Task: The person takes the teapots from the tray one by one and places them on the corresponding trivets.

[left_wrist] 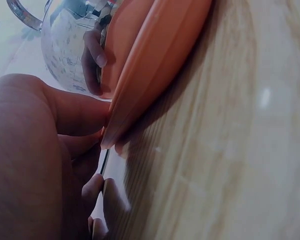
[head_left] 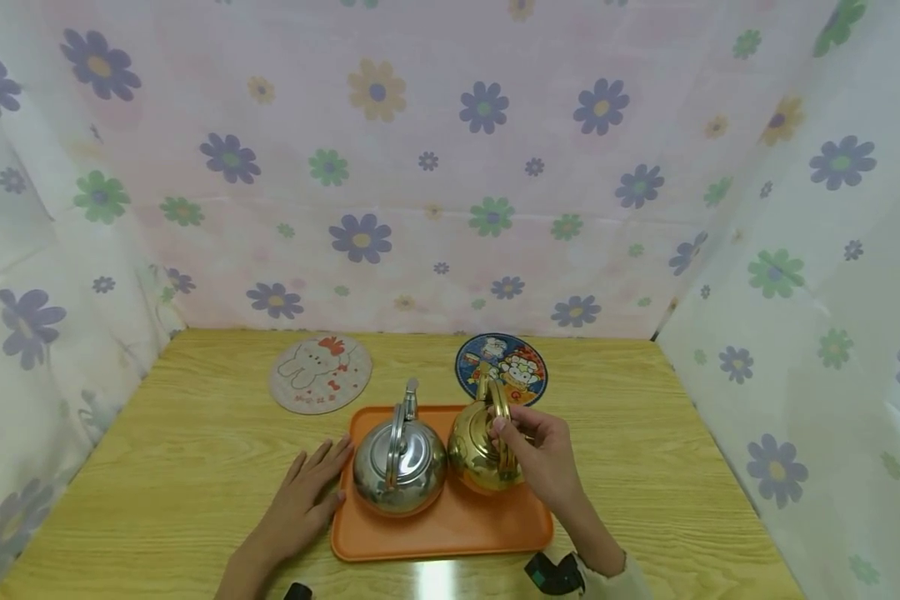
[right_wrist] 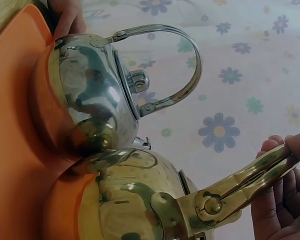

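An orange tray (head_left: 450, 533) lies on the table and bears two kettles. On its left half stands a silver kettle (head_left: 399, 487), its hooped handle raised. Beside it, touching it, is a gold kettle (head_left: 474, 454), also on the tray. My right hand (head_left: 543, 450) pinches the gold kettle's upright handle (right_wrist: 245, 187) between thumb and fingers. At the tray's left edge rests my left hand (head_left: 303, 500), its fingers stretched out and its thumb against the rim. The left wrist view shows those fingertips at the tray's side wall (left_wrist: 155, 65), close to the tabletop.
Behind the tray, a pale round mat (head_left: 321, 375) with a rabbit picture lies at the left. A dark blue round mat (head_left: 502, 358) with cartoon figures lies behind the gold kettle. Flower-patterned curtains (head_left: 435, 183) enclose the wooden table (head_left: 195, 450) at the back and sides.
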The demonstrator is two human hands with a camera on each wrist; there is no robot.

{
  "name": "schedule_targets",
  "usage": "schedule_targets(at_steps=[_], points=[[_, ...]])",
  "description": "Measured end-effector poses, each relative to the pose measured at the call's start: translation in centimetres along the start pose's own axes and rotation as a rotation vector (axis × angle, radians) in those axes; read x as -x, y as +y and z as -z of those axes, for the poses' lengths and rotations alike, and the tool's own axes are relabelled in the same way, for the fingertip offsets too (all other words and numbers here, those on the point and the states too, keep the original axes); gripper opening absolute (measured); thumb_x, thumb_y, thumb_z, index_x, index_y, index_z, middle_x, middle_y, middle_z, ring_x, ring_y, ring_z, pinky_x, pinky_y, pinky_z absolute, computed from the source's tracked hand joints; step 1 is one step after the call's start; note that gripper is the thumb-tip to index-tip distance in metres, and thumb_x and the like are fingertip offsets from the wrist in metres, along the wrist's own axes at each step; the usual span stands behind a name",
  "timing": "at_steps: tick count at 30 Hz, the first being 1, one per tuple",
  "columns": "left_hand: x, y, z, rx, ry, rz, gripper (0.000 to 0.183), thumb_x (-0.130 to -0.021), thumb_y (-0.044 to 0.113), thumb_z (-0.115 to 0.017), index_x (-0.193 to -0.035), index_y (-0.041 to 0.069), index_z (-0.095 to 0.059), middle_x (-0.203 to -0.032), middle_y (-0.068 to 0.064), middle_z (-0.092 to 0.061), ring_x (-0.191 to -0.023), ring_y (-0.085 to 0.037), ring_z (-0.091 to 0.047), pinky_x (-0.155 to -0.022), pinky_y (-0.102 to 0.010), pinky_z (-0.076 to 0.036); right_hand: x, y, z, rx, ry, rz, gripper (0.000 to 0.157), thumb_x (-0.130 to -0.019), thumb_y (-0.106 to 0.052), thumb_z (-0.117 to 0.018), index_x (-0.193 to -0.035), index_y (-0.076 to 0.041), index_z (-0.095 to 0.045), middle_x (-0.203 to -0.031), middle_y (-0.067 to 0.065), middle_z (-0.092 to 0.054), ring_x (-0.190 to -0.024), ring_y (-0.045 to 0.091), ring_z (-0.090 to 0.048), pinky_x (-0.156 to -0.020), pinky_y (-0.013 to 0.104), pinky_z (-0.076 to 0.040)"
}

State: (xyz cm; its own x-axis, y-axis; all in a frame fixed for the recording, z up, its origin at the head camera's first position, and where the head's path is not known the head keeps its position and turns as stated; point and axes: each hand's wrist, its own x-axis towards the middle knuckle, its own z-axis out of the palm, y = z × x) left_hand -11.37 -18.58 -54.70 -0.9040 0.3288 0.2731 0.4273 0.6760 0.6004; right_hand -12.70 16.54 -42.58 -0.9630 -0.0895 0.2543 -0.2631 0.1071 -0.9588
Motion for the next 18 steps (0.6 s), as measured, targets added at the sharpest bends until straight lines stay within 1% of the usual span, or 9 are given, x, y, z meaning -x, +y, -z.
schedule_targets(at_steps=[2, 4, 7, 9, 13, 15, 18], points=[[-0.08, -0.02, -0.02, -0.004, 0.003, -0.008, 0.058, -0.098, 0.021, -0.064, -0.152, 0.006, -0.048, -0.16, -0.011, -0.043, -0.147, -0.047, -0.033, -0.128, -0.038, 0.002, -0.04, 0.07, 0.01, -0.001, 0.005, 0.002, 0.02, -0.1, -0.004, -0.062, -0.103, 0.015, -0.07, -0.083, 0.008, -0.071, -0.075, 0.007, -0.066, -0.067, 0.022, -0.058], [-0.2, -0.06, -0.06, -0.01, 0.002, -0.012, 0.058, -0.098, 0.021, -0.064, -0.152, 0.006, -0.048, -0.16, -0.01, -0.042, -0.147, -0.046, -0.033, -0.128, -0.041, 0.001, -0.1, 0.16, 0.04, 0.003, 0.014, 0.004, 0.021, -0.1, -0.004, -0.062, -0.102, 0.015, -0.07, -0.082, 0.008, -0.071, -0.075, 0.007, -0.066, -0.067, 0.022, -0.057], [-0.32, -0.16, -0.1, -0.016, -0.008, -0.004, 0.059, -0.099, 0.022, -0.064, -0.153, 0.007, -0.047, -0.16, -0.009, -0.042, -0.148, -0.045, -0.032, -0.128, -0.046, -0.002, -0.23, 0.34, 0.05, 0.01, 0.021, 0.016, 0.02, -0.101, -0.004, -0.062, -0.101, 0.014, -0.07, -0.081, 0.006, -0.071, -0.074, 0.007, -0.066, -0.066, 0.022, -0.057], [-0.33, -0.2, -0.11, -0.014, -0.016, 0.006, 0.059, -0.099, 0.024, -0.063, -0.153, 0.008, -0.047, -0.161, -0.009, -0.041, -0.149, -0.043, -0.031, -0.127, -0.049, -0.003, -0.34, 0.43, 0.06, 0.022, 0.02, 0.034, 0.02, -0.101, -0.004, -0.062, -0.101, 0.013, -0.071, -0.081, 0.007, -0.071, -0.074, 0.008, -0.066, -0.064, 0.022, -0.056], [-0.21, -0.22, -0.05, -0.006, -0.029, 0.022, 0.058, -0.101, 0.027, -0.061, -0.154, 0.009, -0.046, -0.161, -0.008, -0.04, -0.15, -0.042, -0.03, -0.126, -0.052, -0.004, -0.6, 0.52, 0.01, 0.025, 0.003, 0.046, 0.021, -0.101, -0.005, -0.061, -0.103, 0.013, -0.071, -0.082, 0.017, -0.071, -0.073, 0.011, -0.067, -0.062, 0.022, -0.055], [-0.1, -0.18, 0.0, -0.002, -0.032, 0.025, 0.058, -0.102, 0.029, -0.06, -0.154, 0.009, -0.045, -0.162, -0.008, -0.04, -0.15, -0.042, -0.03, -0.126, -0.053, -0.005, -0.73, 0.57, -0.07, 0.023, -0.003, 0.038, 0.022, -0.101, -0.006, -0.061, -0.104, 0.014, -0.071, -0.083, 0.023, -0.07, -0.074, 0.011, -0.067, -0.063, 0.022, -0.055], [0.05, -0.13, 0.03, -0.001, -0.036, 0.033, 0.058, -0.102, 0.029, -0.06, -0.155, 0.01, -0.045, -0.162, -0.008, -0.04, -0.15, -0.042, -0.029, -0.126, -0.055, -0.005, -0.93, 0.67, -0.22, 0.018, -0.004, 0.031, 0.023, -0.101, -0.006, -0.061, -0.104, 0.014, -0.071, -0.085, 0.027, -0.07, -0.075, 0.011, -0.067, -0.064, 0.022, -0.056]])
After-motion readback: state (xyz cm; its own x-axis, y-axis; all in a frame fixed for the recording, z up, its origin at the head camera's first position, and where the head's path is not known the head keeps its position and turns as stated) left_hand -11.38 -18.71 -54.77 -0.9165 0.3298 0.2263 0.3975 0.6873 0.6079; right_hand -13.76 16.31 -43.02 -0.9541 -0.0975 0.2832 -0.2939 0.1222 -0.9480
